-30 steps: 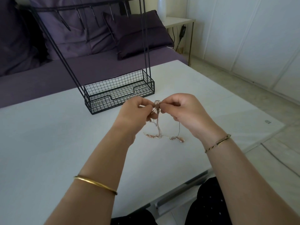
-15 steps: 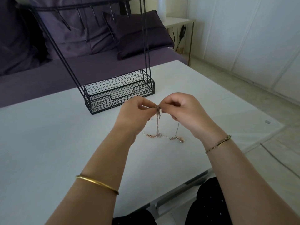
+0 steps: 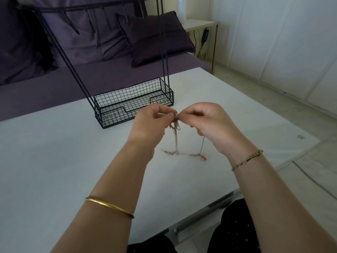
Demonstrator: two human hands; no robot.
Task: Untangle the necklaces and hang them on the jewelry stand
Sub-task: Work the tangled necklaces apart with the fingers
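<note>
A knot of thin rose-gold and silver necklaces [image 3: 176,137] hangs between my two hands above the white table [image 3: 54,152]. My left hand [image 3: 151,125] pinches the knot from the left and my right hand [image 3: 209,123] pinches it from the right, fingertips almost touching. The chains' lower ends trail on the table, with a small pendant [image 3: 203,157] at the right end. The black wire jewelry stand [image 3: 135,103] rises just behind my hands; its hook bar runs across the top of the view and no necklace hangs on it.
A purple sofa with dark cushions [image 3: 153,37] lies behind the table. A small side table [image 3: 200,24] with a cable stands at the back right. The table's right edge drops off to tiled floor [image 3: 291,179].
The small loop above my fingertips has been drawn down into the knot. My hands have stayed close together, picking at the tangle; the trailing ends on the table have barely shifted.
</note>
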